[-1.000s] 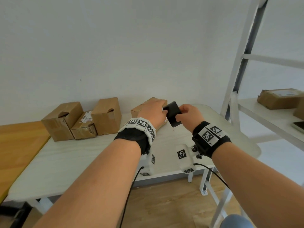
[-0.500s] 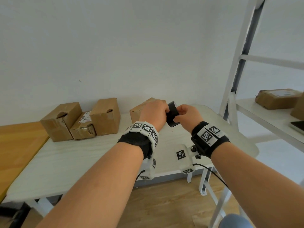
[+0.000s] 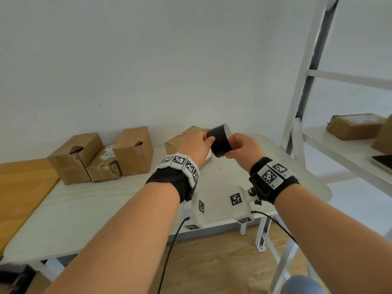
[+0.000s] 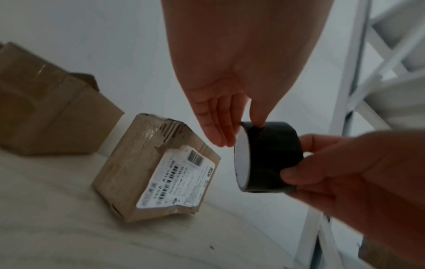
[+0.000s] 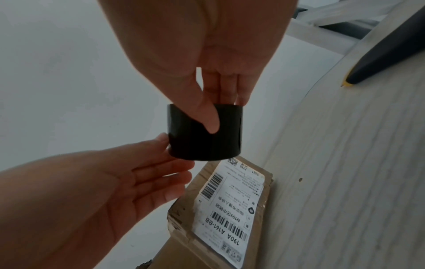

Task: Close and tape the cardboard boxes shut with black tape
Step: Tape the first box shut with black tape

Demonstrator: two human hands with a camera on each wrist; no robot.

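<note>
My right hand [image 3: 232, 146] holds a roll of black tape [image 3: 220, 143] in the air above the white table [image 3: 106, 204], thumb on one side and fingers on the other. In the right wrist view the thumb lies across the roll [image 5: 207, 143]. My left hand [image 3: 205, 140] has straight fingers, and its index fingertip touches the roll's outer surface [image 4: 271, 156]. Just below and behind the hands lies a small cardboard box [image 4: 156, 163] with a white shipping label [image 5: 230, 209], its flaps down and its top edge torn.
Three more cardboard boxes [image 3: 104, 158] stand together at the table's back left. A wooden table [image 3: 19, 187] adjoins on the left. A white metal shelf [image 3: 339, 149] on the right carries another box [image 3: 354, 126] and a flat dark device [image 3: 381, 162].
The right hand has turned the roll, so its pale core end now faces up and right. The left fingers have come off the box side and onto the roll.
</note>
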